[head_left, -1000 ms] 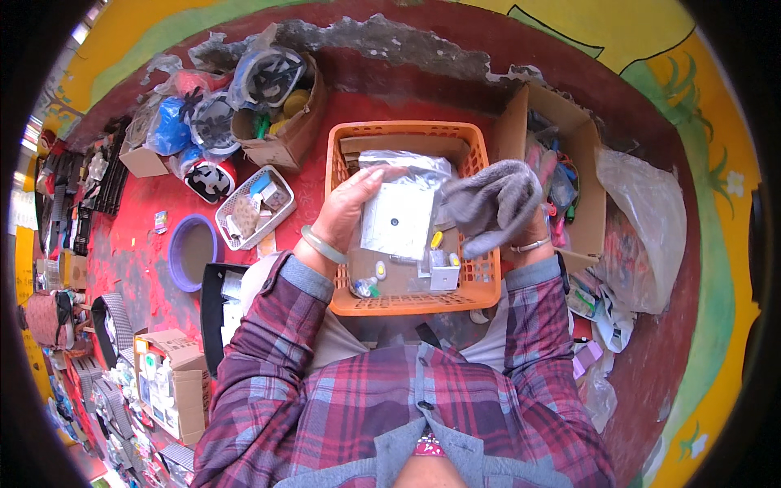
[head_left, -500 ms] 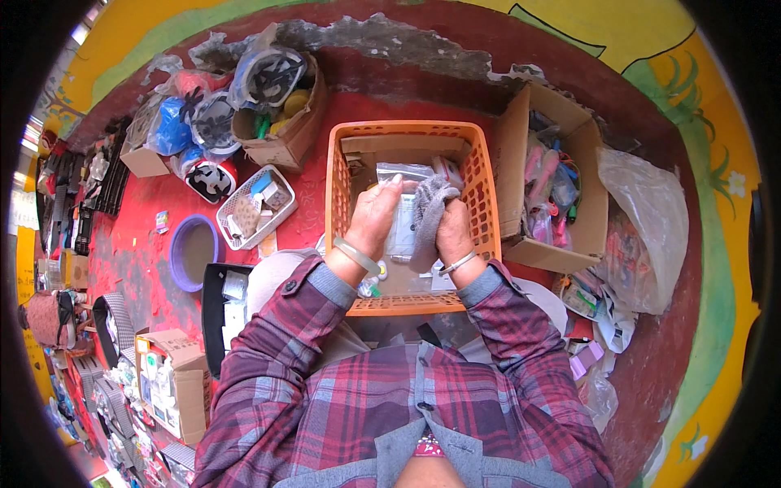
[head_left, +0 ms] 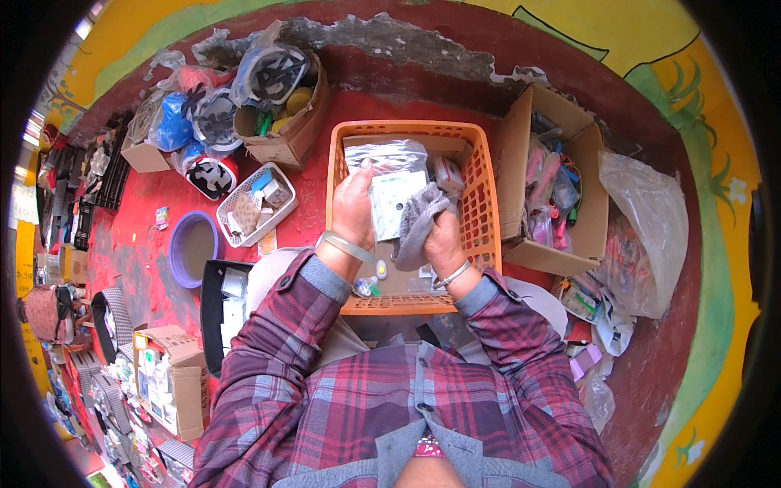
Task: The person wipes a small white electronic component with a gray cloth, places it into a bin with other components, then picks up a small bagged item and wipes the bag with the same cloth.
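Observation:
My left hand (head_left: 353, 210) grips the left edge of a clear plastic bag (head_left: 392, 154) with a white card-like piece (head_left: 394, 199) in it, thumb on top. A grey cloth (head_left: 418, 221) is bunched in my right hand (head_left: 445, 244), its fingers closed round it and its free end lying against the bag's lower right. Both hands are over an orange plastic basket (head_left: 480, 183). Inside that basket, a small box (head_left: 448, 174) sits at the upper right, and a small white-and-yellow item (head_left: 381, 269) lies near the bottom.
To the right stands an open cardboard box (head_left: 508, 175) of bagged, colourful goods. At left are a white tray (head_left: 237, 241), a purple basin (head_left: 175, 252) and a black bin (head_left: 213, 325). Bagged helmets (head_left: 274, 77) crowd a carton at the upper left.
The bag with the white piece has come up and turned more face-on. My left hand has shifted slightly left and down; my right hand has moved slightly left and down with the cloth.

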The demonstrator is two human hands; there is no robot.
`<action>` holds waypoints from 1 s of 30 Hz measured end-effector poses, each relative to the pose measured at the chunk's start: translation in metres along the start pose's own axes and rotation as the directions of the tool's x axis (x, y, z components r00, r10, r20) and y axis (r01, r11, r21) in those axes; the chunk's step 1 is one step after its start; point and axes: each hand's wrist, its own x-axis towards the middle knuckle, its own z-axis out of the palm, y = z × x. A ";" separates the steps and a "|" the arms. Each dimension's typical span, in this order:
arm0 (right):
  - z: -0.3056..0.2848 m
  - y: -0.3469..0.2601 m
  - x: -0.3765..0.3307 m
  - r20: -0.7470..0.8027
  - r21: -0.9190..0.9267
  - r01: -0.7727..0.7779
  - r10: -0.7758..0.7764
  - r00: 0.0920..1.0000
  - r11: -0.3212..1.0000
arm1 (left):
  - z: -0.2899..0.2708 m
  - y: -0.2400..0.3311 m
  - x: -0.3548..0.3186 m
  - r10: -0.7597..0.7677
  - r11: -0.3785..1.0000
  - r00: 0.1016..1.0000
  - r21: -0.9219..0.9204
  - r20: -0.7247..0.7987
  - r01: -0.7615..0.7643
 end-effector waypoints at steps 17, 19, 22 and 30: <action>-0.024 -0.008 0.002 0.189 0.534 -0.425 0.387 0.903 0.731 | -0.017 0.018 0.023 0.220 0.964 0.972 -0.137 -0.077 -0.229; -0.020 -0.021 0.008 0.191 0.680 -0.405 0.386 0.902 0.611 | -0.007 0.012 0.020 0.212 0.963 0.973 -0.149 -0.092 -0.224; -0.003 -0.024 0.011 0.182 0.782 -0.339 0.330 0.926 0.522 | 0.012 0.000 0.011 0.147 0.958 0.989 -0.249 -0.009 -0.144; -0.013 -0.017 0.028 -0.177 0.764 -0.046 0.277 0.944 0.644 | 0.025 -0.025 0.001 0.114 0.982 0.974 -0.173 0.195 -0.081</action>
